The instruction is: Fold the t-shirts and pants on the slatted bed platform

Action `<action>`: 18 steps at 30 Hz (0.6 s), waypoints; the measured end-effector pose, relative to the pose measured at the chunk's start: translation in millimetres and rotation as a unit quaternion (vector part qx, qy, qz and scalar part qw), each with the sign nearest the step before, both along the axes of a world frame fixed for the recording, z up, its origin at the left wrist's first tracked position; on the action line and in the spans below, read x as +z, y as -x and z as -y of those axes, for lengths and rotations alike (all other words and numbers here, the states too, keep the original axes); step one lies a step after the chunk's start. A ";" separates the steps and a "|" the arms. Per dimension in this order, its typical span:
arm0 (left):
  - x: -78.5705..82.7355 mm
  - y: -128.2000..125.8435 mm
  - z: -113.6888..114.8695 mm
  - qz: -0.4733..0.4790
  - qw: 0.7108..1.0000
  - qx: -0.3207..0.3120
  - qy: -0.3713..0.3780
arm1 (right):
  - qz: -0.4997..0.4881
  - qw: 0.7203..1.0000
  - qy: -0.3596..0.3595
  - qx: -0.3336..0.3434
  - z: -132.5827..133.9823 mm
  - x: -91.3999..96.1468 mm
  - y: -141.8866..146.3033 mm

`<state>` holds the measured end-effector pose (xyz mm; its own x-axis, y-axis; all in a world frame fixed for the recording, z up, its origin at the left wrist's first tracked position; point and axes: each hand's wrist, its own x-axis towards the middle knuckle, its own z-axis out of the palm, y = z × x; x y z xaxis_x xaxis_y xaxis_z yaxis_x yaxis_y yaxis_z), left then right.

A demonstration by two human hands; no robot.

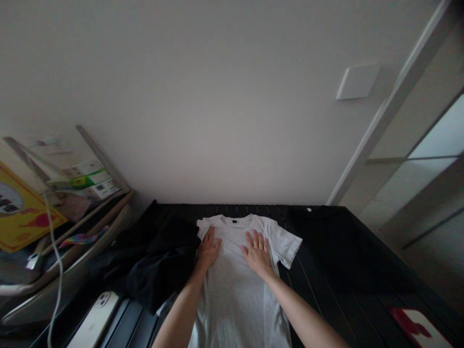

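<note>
White T-shirt (232, 285) laid flat on a black slatted surface (319, 295), collar turned away; left hand (208, 251) and right hand (257, 253) open on the chest, fingers spread, palms pressed down, pinching nothing, as if smoothing the cotton; black cloth (163, 261) heaped just beside the shirt.

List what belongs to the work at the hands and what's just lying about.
At the hands:
- left hand, flat on the shirt
- right hand, flat on the shirt
- white T-shirt, spread on a black slatted surface

Lying about:
- bunched black cloth
- phone in a white case
- white cable
- yellow printed board
</note>
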<state>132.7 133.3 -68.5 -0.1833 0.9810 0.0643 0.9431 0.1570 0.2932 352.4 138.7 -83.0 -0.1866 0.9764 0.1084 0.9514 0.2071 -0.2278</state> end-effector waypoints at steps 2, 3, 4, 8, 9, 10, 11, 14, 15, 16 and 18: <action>-2.3 7.9 -7.2 -0.020 1.000 0.015 -0.008 | -0.002 1.000 -0.020 0.001 -3.5 1.3 -6.6; -3.6 9.0 -9.9 -0.028 0.999 0.020 -0.014 | -0.002 0.999 -0.042 -0.012 -5.3 0.9 -14.5; -5.0 7.9 -11.6 -0.032 0.999 0.023 -0.019 | 0.001 0.997 -0.068 -0.036 -7.3 -0.5 -25.0; -12.4 -22.0 -8.3 -0.046 0.997 0.032 -0.047 | 0.047 0.984 -0.092 -0.148 -20.2 -18.5 -80.7; -14.8 -35.0 -5.6 -0.053 0.996 0.031 -0.063 | 0.063 0.984 -0.073 -0.152 -25.1 -24.8 -94.3; -17.0 -49.2 -2.7 -0.060 0.994 0.030 -0.081 | 0.080 0.984 -0.051 -0.148 -30.6 -30.7 -106.5; -18.9 -63.8 0.3 -0.065 0.993 0.023 -0.094 | 0.096 0.985 -0.030 -0.137 -36.5 -35.7 -117.1; -18.4 -99.2 6.5 -0.041 0.993 -0.040 -0.100 | 0.130 0.985 0.001 -0.112 -53.3 -43.3 -139.5; -15.5 -105.0 6.9 -0.019 0.992 -0.076 -0.100 | 0.135 0.984 0.003 -0.113 -57.6 -43.6 -144.5; -11.2 -106.5 6.3 0.005 0.989 -0.110 -0.103 | 0.139 0.983 0.001 -0.117 -60.8 -43.4 -148.4; -0.3 -95.4 1.7 0.038 0.981 -0.146 -0.121 | 0.146 0.981 -0.004 -0.124 -64.1 -42.6 -154.0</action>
